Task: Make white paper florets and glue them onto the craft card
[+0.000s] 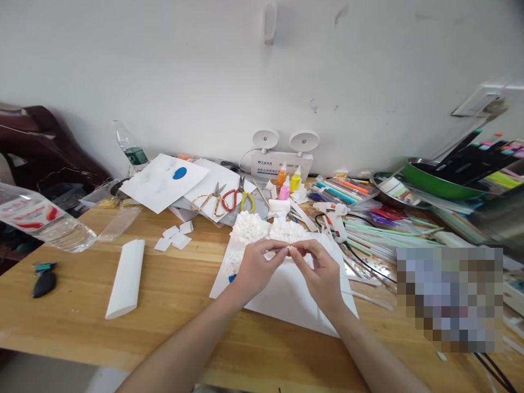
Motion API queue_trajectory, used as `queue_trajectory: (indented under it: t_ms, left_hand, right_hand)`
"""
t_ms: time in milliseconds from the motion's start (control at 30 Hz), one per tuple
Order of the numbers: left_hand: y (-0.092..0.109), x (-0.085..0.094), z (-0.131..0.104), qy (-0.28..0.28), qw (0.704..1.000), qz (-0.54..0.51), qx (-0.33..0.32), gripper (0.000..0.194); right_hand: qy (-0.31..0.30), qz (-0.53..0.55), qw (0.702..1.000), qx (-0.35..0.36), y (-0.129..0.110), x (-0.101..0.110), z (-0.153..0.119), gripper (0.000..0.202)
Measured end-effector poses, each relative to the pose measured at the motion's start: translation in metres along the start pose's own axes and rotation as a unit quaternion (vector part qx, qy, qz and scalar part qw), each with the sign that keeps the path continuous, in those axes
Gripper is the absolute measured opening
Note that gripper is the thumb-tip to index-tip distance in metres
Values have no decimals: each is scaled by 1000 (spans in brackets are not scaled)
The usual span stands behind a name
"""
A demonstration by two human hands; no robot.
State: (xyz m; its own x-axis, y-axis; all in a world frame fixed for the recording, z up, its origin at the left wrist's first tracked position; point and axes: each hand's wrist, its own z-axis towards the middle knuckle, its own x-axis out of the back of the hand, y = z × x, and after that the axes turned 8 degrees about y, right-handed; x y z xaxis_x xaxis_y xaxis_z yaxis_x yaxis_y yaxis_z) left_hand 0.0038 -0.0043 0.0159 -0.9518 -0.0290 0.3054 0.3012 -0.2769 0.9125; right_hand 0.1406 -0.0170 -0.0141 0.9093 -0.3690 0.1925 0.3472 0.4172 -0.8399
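Note:
Over a white sheet of paper (286,295) my left hand (260,265) and my right hand (319,270) meet at the fingertips. Both pinch a small white piece of paper (290,248), mostly hidden by the fingers. Just behind them, fluffy clumps of crumpled white bits (250,226) cover the sheet's far part. A smaller clump lies beside my left hand, with a blue patch (232,278) showing at its edge. Several small white paper squares (179,240) rest on the table to the left, near a folded white paper strip (126,278).
Scissors (216,197), red-handled pliers (231,202) and papers lie at the back. Small paint bottles (295,180) stand before an emergency light (282,164). A glue gun (335,218) with a cable is right. A water bottle (45,218) lies left; a green pan (442,183) holds markers.

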Motion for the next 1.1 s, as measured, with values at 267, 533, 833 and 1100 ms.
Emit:
queue_trajectory:
  t_ms: [267,533,833,1100]
  left_hand:
    - [0,0,0,3,999,28,-23,16]
    - [-1,0,0,-20,999,24,-28,18]
    - [1,0,-1,-29,999,15,-15,17]
    - [2,2,2,-12,999,46,-16,13]
  right_hand:
    - [26,-51,995,85,0,1,0,11]
    - [67,-95,979,167,3,0,-2,17]
    - [57,-96,980,164,2,-1,0,12]
    - [-16,-38,997,62,-1,2,2,5]
